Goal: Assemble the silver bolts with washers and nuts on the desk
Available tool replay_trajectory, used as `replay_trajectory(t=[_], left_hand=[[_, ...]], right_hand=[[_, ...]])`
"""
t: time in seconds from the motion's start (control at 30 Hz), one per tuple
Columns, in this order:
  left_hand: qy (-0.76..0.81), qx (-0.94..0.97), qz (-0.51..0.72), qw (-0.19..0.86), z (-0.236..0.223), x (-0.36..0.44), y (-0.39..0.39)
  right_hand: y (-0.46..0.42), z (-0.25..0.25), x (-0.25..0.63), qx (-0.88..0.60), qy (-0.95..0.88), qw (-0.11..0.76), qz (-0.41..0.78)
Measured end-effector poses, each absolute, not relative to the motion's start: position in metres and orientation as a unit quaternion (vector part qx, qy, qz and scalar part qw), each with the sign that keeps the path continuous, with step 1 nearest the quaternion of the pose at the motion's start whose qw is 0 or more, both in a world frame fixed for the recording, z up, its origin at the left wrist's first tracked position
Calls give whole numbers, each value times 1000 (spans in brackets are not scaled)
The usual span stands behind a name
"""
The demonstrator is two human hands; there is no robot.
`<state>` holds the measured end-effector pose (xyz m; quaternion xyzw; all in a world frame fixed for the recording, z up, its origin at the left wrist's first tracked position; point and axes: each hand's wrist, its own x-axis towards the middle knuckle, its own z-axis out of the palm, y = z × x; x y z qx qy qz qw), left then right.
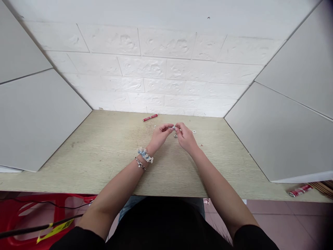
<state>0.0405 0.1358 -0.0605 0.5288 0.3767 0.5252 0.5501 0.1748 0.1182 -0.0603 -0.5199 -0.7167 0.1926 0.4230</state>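
My left hand [160, 135] and my right hand [186, 136] meet over the middle of the table, fingertips pinched together. Between them is a small silvery metal piece [174, 128], mostly covered by the fingers; its exact kind is too small to make out. Just below the fingertips a small metal nut [176, 136] lies on the tabletop. A flat washer [194, 132] rests to the right of my right hand. Around my left wrist are a blue and white scrunchie [145, 155] and a chain bracelet [139, 163].
A red tube-like object [150, 117] lies near the white brick-patterned wall [153, 66]. Grey panels flank the wooden table [109, 152]. Another red cylinder [299, 190] sits at the front right edge. A red plastic stool [58, 208] and a black cable are below left.
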Motion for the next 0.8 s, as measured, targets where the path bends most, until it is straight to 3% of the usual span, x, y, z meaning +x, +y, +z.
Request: replay_trajectory(t=[0.8], left_hand=[[364, 519, 525, 567, -62, 43, 136]], right_hand=[[118, -64, 175, -520, -708, 421, 226]])
